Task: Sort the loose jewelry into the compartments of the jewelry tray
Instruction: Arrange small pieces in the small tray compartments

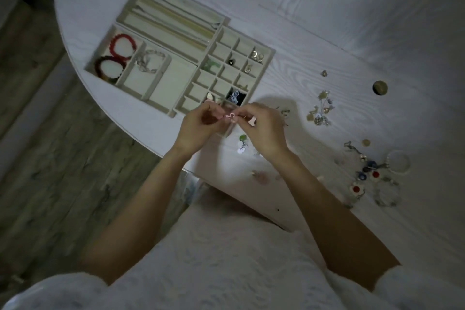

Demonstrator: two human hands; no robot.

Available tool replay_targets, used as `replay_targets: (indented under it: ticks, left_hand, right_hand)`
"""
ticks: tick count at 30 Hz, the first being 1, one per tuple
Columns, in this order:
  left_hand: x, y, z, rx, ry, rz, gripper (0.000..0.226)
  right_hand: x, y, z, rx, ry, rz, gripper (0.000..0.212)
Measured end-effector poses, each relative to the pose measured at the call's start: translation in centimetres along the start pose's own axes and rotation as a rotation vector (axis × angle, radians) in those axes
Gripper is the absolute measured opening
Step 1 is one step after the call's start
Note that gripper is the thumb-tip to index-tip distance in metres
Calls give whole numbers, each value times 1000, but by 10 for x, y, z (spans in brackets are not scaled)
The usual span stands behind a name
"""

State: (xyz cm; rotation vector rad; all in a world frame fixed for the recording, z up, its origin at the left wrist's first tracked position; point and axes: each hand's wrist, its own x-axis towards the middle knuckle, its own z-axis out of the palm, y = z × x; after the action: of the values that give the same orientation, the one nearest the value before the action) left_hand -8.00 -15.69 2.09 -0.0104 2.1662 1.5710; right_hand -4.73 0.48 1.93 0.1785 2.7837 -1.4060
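Note:
A beige jewelry tray (267,51) with many compartments lies on the white table. A red bracelet (123,45) and a dark one (108,68) fill its left compartment, and a clear beaded bracelet (151,60) lies beside them. Small earrings (257,56) sit in the grid cells. Over the tray's near corner, my left hand (198,126) and my right hand (261,128) pinch a small pink heart-shaped piece (230,116) between their fingertips.
Loose jewelry lies right of the tray: a pale cluster (320,111), flower pieces (364,178), a white bangle (398,161), a green piece (242,143). A round knob (380,87) sits farther back. The table edge (141,138) curves at left above a wooden floor.

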Motion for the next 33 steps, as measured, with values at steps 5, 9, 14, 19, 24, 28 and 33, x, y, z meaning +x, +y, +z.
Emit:
replay_targets:
  ticks: [5,9,14,19,24,28,33]
  left_hand:
    - [25,-9,-18,280,37,197,12]
    - [46,-10,-18,577,-8,381,24]
    - [57,-5,-25,705,51,498,34]
    - [44,-18,-31,755,92,493,25]
    - [30,-33,-28,829,31,523,30]
    - [27,-34,-24,942,-19,535,40]
    - [30,-30,-18,1038,-60,492,48]
  right_hand:
    - [12,-7,20,56,33,210,14]
    - [13,-7,27,-44,56,307,10]
    - [9,2,20,-212,39,277,7]
    - [9,4,18,-492,3,-74,30]
    - [12,4,24,-624,-51,-158,41]
    - [13,5,24,-618,-44,-113,27]
    - [13,2,25,-629,-17,-148,15]
